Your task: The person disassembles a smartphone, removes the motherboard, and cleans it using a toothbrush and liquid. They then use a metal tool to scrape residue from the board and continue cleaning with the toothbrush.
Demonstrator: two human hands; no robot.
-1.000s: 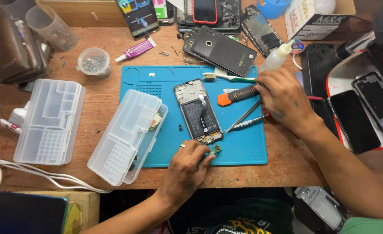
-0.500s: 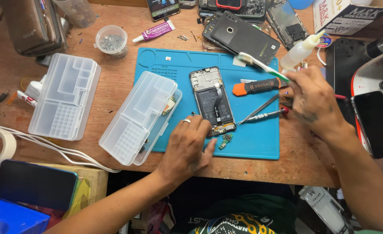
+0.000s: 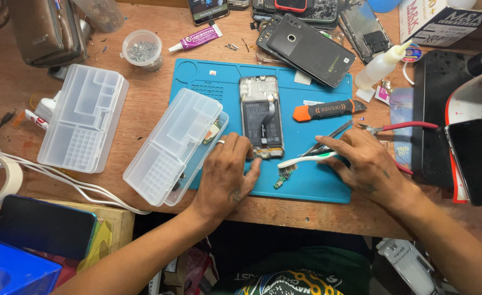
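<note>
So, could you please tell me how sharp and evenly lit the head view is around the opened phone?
Head view: the opened phone on the blue mat is sharp and evenly lit, with soft shadows; the right hand holding the toothbrush shows no blur; straight edges bow slightly near the frame edges.

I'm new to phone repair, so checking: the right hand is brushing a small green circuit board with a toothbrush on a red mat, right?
Not quite. In the head view the mat is blue, not red. The rest holds: the right hand holds the toothbrush with its bristles at the small green circuit board.
</note>
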